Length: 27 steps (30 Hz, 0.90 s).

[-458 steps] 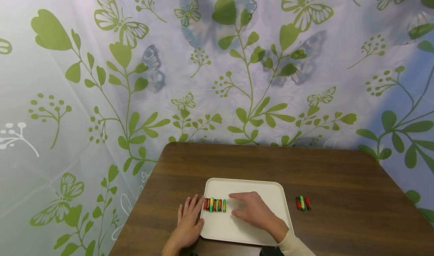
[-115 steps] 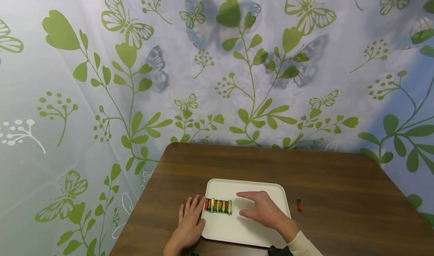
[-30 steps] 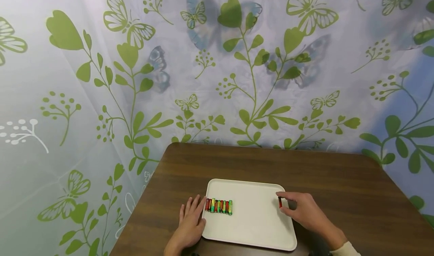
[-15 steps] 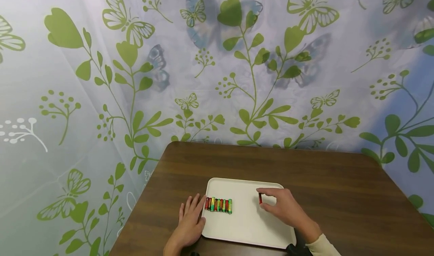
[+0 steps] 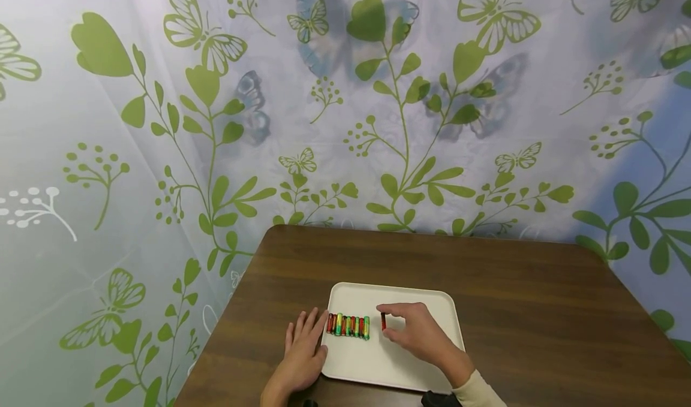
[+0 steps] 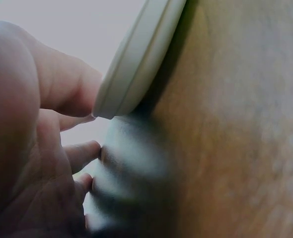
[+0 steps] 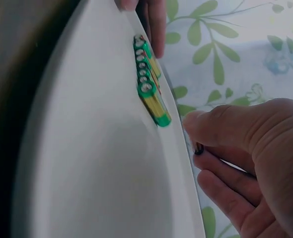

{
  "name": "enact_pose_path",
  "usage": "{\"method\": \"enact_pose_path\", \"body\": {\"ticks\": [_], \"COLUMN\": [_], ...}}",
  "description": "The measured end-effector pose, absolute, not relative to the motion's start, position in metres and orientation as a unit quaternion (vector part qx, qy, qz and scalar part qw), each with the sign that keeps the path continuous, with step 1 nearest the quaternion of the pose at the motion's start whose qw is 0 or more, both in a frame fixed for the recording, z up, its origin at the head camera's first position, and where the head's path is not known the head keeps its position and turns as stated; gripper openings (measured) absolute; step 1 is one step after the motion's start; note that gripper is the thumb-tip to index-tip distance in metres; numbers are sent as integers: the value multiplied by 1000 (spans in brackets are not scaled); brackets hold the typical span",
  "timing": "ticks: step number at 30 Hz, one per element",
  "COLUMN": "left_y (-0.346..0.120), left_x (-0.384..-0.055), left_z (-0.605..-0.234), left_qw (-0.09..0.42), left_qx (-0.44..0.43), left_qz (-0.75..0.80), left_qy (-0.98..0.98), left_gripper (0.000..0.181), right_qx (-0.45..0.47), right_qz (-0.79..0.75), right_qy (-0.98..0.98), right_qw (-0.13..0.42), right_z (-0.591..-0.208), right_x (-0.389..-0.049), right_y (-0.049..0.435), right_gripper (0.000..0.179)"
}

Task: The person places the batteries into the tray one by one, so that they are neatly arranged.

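A row of several red and green-yellow batteries (image 5: pixel 348 326) lies side by side at the left of a white tray (image 5: pixel 361 362). My right hand (image 5: pixel 423 338) pinches a red and black battery (image 5: pixel 384 321) between thumb and fingers, above the tray, a short gap right of the row. In the right wrist view only a dark end of that battery (image 7: pixel 199 148) shows under the thumb. My left hand (image 5: pixel 301 354) rests with fingers spread at the tray's left edge. The left wrist view has the thumb touching the tray's rim (image 6: pixel 131 69).
The tray stands on a brown wooden table (image 5: pixel 529 311), near its front edge. Behind and to the left hangs a curtain (image 5: pixel 324 125) printed with green leaves and butterflies.
Batteries from the table's right side have joined the row, which is longer. Over the last second my right hand has carried the final red battery leftward over the tray. My left hand stays put.
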State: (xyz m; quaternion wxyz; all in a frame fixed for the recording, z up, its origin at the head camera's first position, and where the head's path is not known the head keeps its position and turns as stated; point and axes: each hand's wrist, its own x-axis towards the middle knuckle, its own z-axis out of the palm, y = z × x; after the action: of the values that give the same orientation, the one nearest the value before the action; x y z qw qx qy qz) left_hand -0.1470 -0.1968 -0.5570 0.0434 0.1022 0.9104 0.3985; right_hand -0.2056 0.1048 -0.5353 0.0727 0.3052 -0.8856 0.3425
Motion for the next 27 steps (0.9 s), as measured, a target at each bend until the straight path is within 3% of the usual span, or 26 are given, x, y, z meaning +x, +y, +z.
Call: {"method": "enact_pose_path", "body": {"ticks": [27], "left_y": [-195], "left_x": [-149], "left_z": [-559], "left_qw": [47], "left_qx": [107], "left_qz": [406], "left_qy": [906], "left_gripper": [71], "right_qx": [307], "right_qz": [290], "right_qy": [-900], "right_qw": [104], "right_z": [-556], "right_x": [-202], "right_y": [81], "right_gripper": [46]}}
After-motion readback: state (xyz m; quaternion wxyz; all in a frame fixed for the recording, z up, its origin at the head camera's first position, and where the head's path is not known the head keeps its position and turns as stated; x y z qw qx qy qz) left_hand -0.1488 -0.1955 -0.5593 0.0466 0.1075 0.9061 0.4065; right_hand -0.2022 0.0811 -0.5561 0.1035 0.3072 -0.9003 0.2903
